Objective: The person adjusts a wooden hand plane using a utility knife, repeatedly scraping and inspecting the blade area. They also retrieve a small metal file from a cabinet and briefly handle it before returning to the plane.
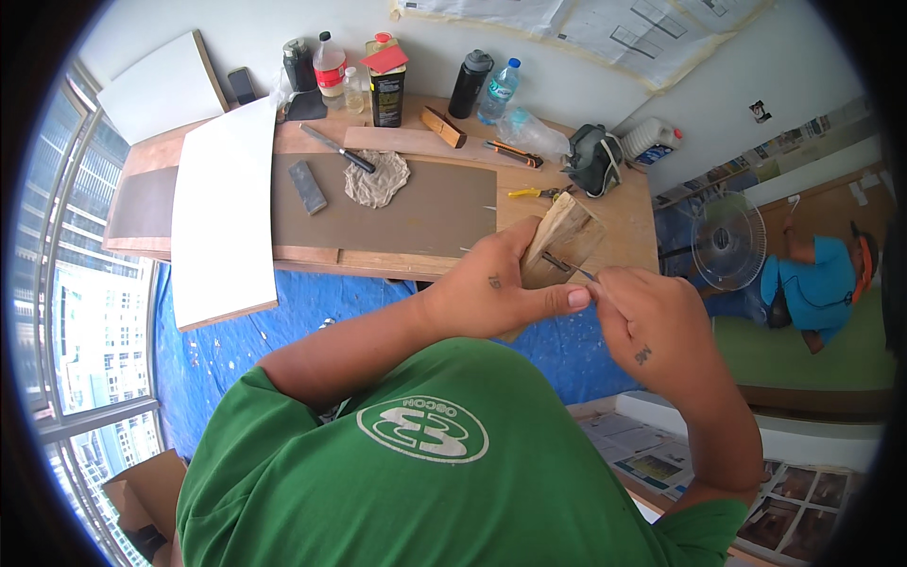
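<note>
My left hand (501, 283) grips a pale, worn wooden block (577, 235) with a dark slot in its face, just in front of the workbench's right part. My right hand (650, 317) is closed round a thin tool (586, 273) whose tip points into the slot. Beyond the block lies a yellow-handled tool (529, 193). On the bench's brown sheet (435, 213) are a grey rectangular block (307, 187) and a crumpled rag (383, 189), with a black-handled blade (357, 159) resting across the rag.
A white board (222, 227) overhangs the bench's left. Bottles (499, 93), a metal can (387, 94), a small wooden plane (444, 127) and a respirator mask (590, 161) line the back. A blue sheet (217, 359) covers the floor. At right are a fan (727, 242) and another person (812, 283).
</note>
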A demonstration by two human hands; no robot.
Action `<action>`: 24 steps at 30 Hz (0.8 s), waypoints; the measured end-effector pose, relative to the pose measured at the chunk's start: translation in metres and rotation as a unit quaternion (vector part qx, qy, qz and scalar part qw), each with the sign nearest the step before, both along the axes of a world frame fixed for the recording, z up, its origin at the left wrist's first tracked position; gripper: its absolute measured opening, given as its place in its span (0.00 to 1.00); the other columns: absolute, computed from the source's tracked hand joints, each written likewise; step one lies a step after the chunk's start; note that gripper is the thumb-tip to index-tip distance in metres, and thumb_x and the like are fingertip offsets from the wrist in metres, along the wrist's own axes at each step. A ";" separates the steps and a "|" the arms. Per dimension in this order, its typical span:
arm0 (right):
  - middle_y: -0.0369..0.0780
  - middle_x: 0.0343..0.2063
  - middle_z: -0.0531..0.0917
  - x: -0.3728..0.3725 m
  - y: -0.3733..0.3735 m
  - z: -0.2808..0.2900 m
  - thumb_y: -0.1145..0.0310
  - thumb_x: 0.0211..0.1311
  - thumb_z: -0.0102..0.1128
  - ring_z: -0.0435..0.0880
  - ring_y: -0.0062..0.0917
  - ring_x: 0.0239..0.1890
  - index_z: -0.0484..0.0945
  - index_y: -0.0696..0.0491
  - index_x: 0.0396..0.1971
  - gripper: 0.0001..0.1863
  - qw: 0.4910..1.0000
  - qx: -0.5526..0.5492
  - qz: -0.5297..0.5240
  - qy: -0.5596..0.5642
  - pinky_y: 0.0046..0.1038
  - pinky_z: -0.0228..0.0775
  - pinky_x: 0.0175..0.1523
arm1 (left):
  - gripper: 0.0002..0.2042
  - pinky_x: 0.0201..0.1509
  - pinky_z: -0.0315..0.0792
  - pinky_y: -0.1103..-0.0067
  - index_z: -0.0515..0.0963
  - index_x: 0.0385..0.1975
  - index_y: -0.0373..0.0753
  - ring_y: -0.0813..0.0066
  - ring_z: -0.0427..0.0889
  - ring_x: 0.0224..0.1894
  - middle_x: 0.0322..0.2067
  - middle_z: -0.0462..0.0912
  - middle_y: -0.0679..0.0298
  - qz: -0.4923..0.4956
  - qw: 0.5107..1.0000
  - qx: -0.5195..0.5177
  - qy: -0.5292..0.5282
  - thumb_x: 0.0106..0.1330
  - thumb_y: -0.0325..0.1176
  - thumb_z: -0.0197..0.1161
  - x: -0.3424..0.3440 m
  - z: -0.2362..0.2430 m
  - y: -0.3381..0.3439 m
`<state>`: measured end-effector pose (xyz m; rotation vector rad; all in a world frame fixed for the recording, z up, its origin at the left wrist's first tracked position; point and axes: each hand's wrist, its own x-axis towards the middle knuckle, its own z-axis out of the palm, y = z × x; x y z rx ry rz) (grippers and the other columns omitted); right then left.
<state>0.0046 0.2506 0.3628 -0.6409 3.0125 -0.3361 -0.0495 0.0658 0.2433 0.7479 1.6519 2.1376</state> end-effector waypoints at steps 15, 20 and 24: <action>0.46 0.27 0.81 -0.002 0.009 -0.013 0.76 0.62 0.60 0.83 0.46 0.29 0.79 0.56 0.35 0.03 0.999 -0.031 0.006 0.016 0.43 0.73 0.32 | 0.26 0.42 0.76 0.79 0.73 0.55 0.32 0.80 0.80 0.39 0.39 0.81 0.64 -0.038 0.998 -0.007 -0.058 0.68 0.45 0.73 -0.003 0.009 0.007; 0.46 0.26 0.81 -0.005 0.011 -0.013 0.76 0.62 0.60 0.82 0.46 0.28 0.78 0.56 0.35 0.03 0.999 -0.029 0.002 0.012 0.43 0.73 0.32 | 0.26 0.39 0.76 0.79 0.74 0.53 0.32 0.80 0.80 0.37 0.36 0.81 0.64 -0.031 0.998 -0.002 -0.060 0.68 0.47 0.73 -0.005 0.008 0.009; 0.47 0.26 0.80 -0.009 0.011 -0.012 0.76 0.62 0.59 0.82 0.47 0.28 0.78 0.56 0.34 0.02 0.999 -0.039 0.006 0.010 0.43 0.73 0.32 | 0.26 0.40 0.76 0.79 0.74 0.53 0.32 0.79 0.80 0.37 0.37 0.81 0.64 -0.026 0.998 -0.007 -0.060 0.67 0.47 0.73 -0.007 0.010 0.009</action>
